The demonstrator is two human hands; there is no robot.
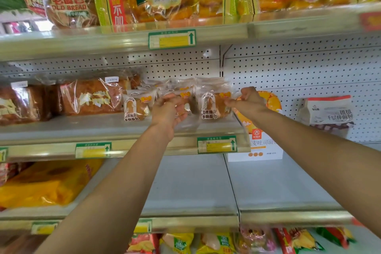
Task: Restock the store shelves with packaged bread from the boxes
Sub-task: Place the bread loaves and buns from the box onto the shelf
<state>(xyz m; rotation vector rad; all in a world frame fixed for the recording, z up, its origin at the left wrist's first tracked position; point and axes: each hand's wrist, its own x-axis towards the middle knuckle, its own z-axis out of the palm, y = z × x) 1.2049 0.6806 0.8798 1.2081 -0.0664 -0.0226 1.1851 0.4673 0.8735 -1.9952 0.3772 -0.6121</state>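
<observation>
Two bare forearms reach up from the bottom edge; no sleeves cover them; left hand and right hand wear no gloves, rings or watch

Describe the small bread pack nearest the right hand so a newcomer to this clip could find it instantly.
Start at the middle shelf, the one both arms reach to. A cluster of small clear bread packs stands at its centre; take the rightmost front pack, just left of the right hand. Unlike the pack the left hand covers, its arch-shaped white label shows fully.
</observation>
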